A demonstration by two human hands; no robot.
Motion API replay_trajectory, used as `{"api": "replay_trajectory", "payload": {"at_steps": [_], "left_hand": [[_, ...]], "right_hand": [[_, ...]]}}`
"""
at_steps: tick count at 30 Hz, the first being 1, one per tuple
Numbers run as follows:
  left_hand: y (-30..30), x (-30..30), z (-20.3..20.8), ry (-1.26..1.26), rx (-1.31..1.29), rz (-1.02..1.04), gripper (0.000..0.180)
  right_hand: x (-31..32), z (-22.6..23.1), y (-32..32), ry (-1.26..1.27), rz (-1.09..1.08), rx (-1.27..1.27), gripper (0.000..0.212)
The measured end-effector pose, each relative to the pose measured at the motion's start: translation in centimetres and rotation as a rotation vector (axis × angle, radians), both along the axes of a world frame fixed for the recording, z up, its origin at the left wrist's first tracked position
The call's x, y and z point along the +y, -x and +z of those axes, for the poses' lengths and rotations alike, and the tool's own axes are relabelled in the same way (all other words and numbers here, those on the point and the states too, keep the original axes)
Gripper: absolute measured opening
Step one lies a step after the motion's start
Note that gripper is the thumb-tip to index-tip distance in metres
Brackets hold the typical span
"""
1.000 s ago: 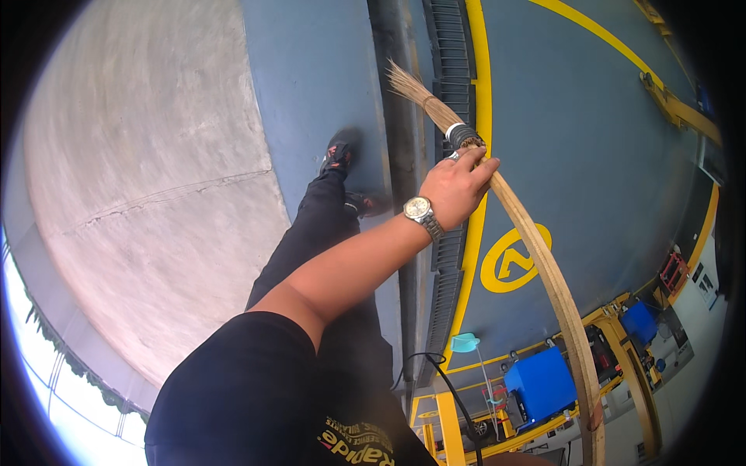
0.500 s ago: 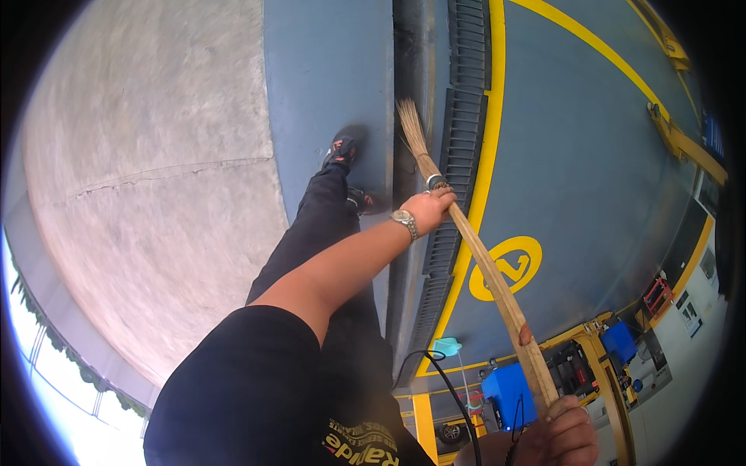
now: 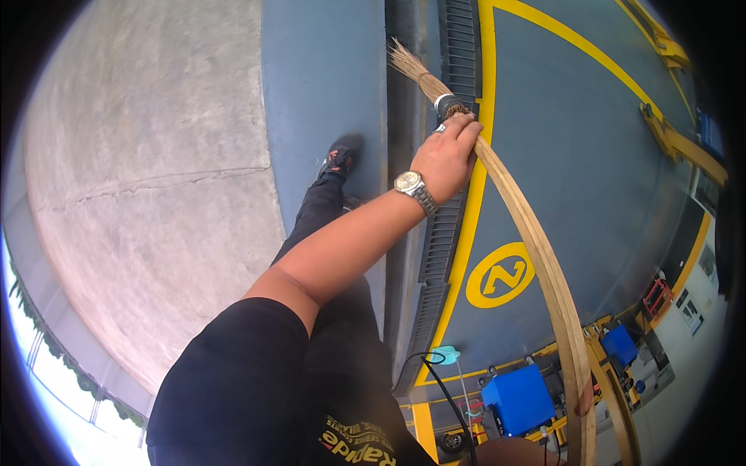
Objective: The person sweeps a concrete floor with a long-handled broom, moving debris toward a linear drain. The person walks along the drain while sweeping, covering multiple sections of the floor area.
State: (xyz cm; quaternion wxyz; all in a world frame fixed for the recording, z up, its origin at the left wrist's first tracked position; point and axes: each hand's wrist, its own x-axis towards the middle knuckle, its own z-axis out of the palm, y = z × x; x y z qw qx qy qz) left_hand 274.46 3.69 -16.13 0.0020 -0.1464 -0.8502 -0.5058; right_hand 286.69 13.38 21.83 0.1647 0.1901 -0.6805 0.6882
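My left hand wraps round a stick broom on its wooden handle, just behind the banded neck. A ring and a metal wristwatch show on that hand and wrist. The bristles point away from me over the long floor channel, and I cannot tell whether they touch it. From my left hand the handle runs back to the lower right, past the picture's edge. Only a bit of my right forearm shows at the bottom; the right hand is out of the picture.
A dark slotted grating and a yellow line run beside the channel. Left lie a blue-grey floor strip and cracked concrete. Back right are a blue box-shaped machine, a light-blue dustpan, a black cable and yellow lift arms.
The broom has lifted toward me, its bristles shifting farther ahead along the channel. My left hand has risen with it, and my right hand has slipped below the picture's edge.
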Motion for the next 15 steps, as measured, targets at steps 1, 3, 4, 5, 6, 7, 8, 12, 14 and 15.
{"api": "replay_trajectory", "payload": {"at_steps": [1,3,4,5,6,7,8,12,14,15], "left_hand": [[1.5,0.1,-2.3,-0.042,-0.042,0.026,0.040],[3.4,-1.3,-7.4,0.065,-0.194,0.029,0.040],[2.7,-0.7,-9.8,0.101,-0.235,-0.109,0.039],[1.7,-0.5,-12.0,0.147,-0.269,-0.237,0.039],[-0.5,-0.6,-13.1,0.208,-0.315,-0.303,0.038],[-3.6,-0.5,-13.1,0.257,-0.369,-0.382,0.038],[-6.4,-0.9,-12.8,0.223,-0.381,-0.399,0.037],[-15.2,-2.2,-9.1,0.173,-0.471,-0.553,0.033],[-17.3,-2.5,-6.0,0.181,-0.501,-0.613,0.033],[-17.7,-2.6,-4.4,0.178,-0.473,-0.614,0.034]], "right_hand": [[-0.5,-1.9,0.2,-0.002,0.015,0.001,0.015],[-1.1,-5.8,0.4,-0.076,-0.001,-0.106,0.016],[-1.9,-7.8,0.1,-0.176,-0.081,-0.199,0.017],[-2.5,-8.4,-0.6,-0.168,-0.144,-0.224,0.018],[-2.7,-9.0,-1.4,-0.143,-0.183,-0.249,0.018],[-3.0,-8.8,-2.0,-0.130,-0.232,-0.285,0.019],[-2.9,-8.1,-2.7,-0.106,-0.249,-0.328,0.020],[-2.5,-2.4,-5.8,-0.076,-0.310,-0.480,0.022],[-1.2,-0.2,-4.7,-0.082,-0.067,-0.489,0.023],[0.6,0.4,-3.2,-0.085,0.190,-0.448,0.024]]}}
